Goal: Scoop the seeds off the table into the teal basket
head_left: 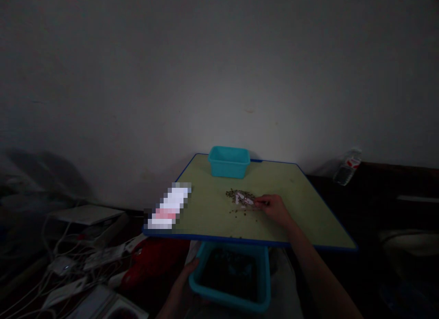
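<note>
One left hand clamped on lower tub; right hand probably pinched, contents unclear.

This looks like a room in a home: a bare painted wall, a small worktop, tangled cables and power strips beside it.

Left hand's fingers mostly hidden by lower tub; both forearms cut off at bottom edge. Tub's dark contents too dim to identify. Small pieces on counter too tiny to name; whether right hand's fingertips pinch one, hard to say. Bright patch pixelated, unreadable. Upper tub's floor hidden behind front wall. Bottle label blurred. Cables run off left edge.
</note>
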The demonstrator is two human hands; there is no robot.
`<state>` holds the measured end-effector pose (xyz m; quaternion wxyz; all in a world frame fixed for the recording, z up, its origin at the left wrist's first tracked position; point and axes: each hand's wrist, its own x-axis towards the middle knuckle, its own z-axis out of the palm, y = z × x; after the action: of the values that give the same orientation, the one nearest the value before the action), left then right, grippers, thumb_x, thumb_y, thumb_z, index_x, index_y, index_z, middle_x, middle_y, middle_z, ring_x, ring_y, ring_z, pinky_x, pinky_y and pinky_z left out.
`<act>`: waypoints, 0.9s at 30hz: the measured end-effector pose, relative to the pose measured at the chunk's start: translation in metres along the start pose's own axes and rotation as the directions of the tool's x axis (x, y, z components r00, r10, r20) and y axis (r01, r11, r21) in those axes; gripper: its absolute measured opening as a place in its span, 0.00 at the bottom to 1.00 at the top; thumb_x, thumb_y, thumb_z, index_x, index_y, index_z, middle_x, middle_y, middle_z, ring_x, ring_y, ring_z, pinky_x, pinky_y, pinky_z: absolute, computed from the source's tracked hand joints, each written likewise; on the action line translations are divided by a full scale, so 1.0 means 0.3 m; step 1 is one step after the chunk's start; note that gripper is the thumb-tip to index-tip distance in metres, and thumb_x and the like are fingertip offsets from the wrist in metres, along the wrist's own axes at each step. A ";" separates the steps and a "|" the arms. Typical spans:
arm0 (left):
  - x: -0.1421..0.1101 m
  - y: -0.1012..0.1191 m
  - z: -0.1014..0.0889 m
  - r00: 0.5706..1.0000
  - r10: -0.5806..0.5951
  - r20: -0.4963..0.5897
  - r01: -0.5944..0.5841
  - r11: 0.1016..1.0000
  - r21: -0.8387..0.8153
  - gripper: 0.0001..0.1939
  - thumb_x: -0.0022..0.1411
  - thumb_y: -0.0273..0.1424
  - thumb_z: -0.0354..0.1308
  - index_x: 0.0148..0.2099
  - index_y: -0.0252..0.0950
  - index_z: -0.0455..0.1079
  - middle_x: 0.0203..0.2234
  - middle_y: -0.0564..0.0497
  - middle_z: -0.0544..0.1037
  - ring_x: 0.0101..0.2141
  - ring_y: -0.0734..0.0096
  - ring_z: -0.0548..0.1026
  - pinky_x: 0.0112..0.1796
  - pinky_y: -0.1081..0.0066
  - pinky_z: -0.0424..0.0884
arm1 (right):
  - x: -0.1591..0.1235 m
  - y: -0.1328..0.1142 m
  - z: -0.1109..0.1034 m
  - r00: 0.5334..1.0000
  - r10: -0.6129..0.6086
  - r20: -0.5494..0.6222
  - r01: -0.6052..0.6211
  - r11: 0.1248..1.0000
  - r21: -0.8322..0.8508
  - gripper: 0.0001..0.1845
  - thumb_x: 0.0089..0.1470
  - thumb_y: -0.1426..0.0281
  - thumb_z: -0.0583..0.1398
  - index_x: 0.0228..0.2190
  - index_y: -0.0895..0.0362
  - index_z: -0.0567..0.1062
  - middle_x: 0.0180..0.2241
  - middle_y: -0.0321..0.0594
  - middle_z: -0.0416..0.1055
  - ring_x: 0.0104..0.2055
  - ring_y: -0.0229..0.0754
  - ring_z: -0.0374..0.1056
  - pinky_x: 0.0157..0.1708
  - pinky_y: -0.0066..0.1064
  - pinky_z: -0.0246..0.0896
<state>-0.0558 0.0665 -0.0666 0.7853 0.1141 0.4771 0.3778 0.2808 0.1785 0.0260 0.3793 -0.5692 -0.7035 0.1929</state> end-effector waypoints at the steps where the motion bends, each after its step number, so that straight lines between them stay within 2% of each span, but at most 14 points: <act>1: -0.002 0.001 0.003 1.000 0.001 0.001 -0.001 1.000 0.018 0.41 0.61 0.46 0.58 0.68 0.25 0.58 0.27 0.42 0.84 0.31 0.45 0.81 0.31 0.54 0.75 | 0.000 -0.001 -0.001 1.000 0.007 -0.007 -0.007 1.000 -0.001 0.11 0.53 0.69 0.62 0.35 0.52 0.86 0.35 0.41 0.84 0.38 0.49 0.79 0.42 0.37 0.70; 3: -0.008 0.003 0.010 1.000 0.003 0.004 -0.003 0.999 0.049 0.39 0.60 0.47 0.58 0.66 0.26 0.60 0.27 0.43 0.84 0.30 0.47 0.81 0.31 0.55 0.75 | -0.001 -0.002 -0.003 0.999 0.025 -0.023 -0.025 1.000 -0.005 0.11 0.53 0.69 0.63 0.35 0.52 0.86 0.35 0.41 0.84 0.38 0.49 0.79 0.41 0.37 0.70; 5: -0.015 0.005 0.014 1.000 0.007 0.019 -0.008 0.998 0.057 0.39 0.60 0.47 0.58 0.66 0.27 0.61 0.31 0.41 0.85 0.34 0.44 0.81 0.34 0.54 0.75 | -0.002 -0.003 -0.005 0.999 0.035 -0.023 -0.035 0.999 -0.009 0.10 0.52 0.69 0.63 0.35 0.53 0.86 0.35 0.41 0.83 0.37 0.49 0.79 0.40 0.36 0.70; 7: -0.018 0.006 0.014 1.000 0.001 0.015 -0.002 0.999 0.044 0.40 0.61 0.47 0.56 0.67 0.27 0.60 0.37 0.38 0.86 0.39 0.41 0.82 0.38 0.50 0.76 | -0.003 -0.003 -0.007 1.000 0.029 -0.010 -0.030 1.000 -0.010 0.10 0.52 0.70 0.63 0.34 0.53 0.86 0.34 0.42 0.83 0.37 0.49 0.79 0.40 0.36 0.70; 10: -0.013 0.005 0.009 1.000 0.008 -0.006 -0.008 0.999 0.042 0.41 0.62 0.47 0.55 0.69 0.26 0.57 0.38 0.37 0.86 0.43 0.38 0.81 0.39 0.48 0.76 | -0.004 -0.004 -0.009 1.000 0.023 0.004 -0.023 1.000 -0.013 0.10 0.52 0.71 0.63 0.34 0.54 0.86 0.33 0.42 0.83 0.36 0.49 0.79 0.39 0.36 0.70; 17: -0.011 0.003 0.010 1.000 0.015 -0.014 -0.014 0.999 0.045 0.41 0.61 0.48 0.56 0.69 0.27 0.57 0.39 0.37 0.86 0.42 0.38 0.82 0.37 0.48 0.77 | -0.002 -0.009 -0.006 1.000 0.007 -0.019 -0.007 1.000 -0.029 0.10 0.53 0.69 0.63 0.35 0.52 0.86 0.35 0.41 0.83 0.37 0.50 0.79 0.40 0.37 0.70; 20: -0.013 0.003 0.010 1.000 0.023 -0.012 -0.022 0.999 0.033 0.43 0.60 0.47 0.58 0.70 0.28 0.57 0.41 0.36 0.85 0.44 0.37 0.81 0.39 0.47 0.76 | -0.002 -0.008 -0.006 0.999 0.013 -0.029 -0.015 0.999 -0.042 0.10 0.54 0.69 0.63 0.35 0.53 0.86 0.36 0.42 0.83 0.38 0.50 0.79 0.41 0.38 0.70; 23: -0.009 0.003 0.005 1.000 0.019 -0.015 -0.019 0.999 0.029 0.42 0.59 0.47 0.59 0.70 0.31 0.57 0.43 0.36 0.85 0.45 0.36 0.81 0.41 0.46 0.75 | -0.004 -0.009 -0.006 1.000 0.022 -0.015 -0.023 0.999 -0.035 0.10 0.53 0.71 0.63 0.35 0.53 0.86 0.35 0.42 0.84 0.38 0.50 0.79 0.41 0.38 0.70; 27: -0.005 0.002 -0.001 1.000 0.016 -0.005 -0.015 0.999 0.034 0.41 0.61 0.47 0.58 0.69 0.32 0.57 0.41 0.37 0.85 0.42 0.37 0.82 0.40 0.45 0.76 | -0.006 -0.019 -0.008 0.999 0.043 0.010 -0.043 0.999 0.005 0.11 0.51 0.72 0.63 0.34 0.53 0.86 0.34 0.41 0.84 0.37 0.49 0.79 0.40 0.37 0.71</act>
<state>-0.0567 0.0658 -0.0654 0.7790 0.1302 0.4847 0.3759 0.2790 0.1748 0.0309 0.3732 -0.5822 -0.6924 0.2059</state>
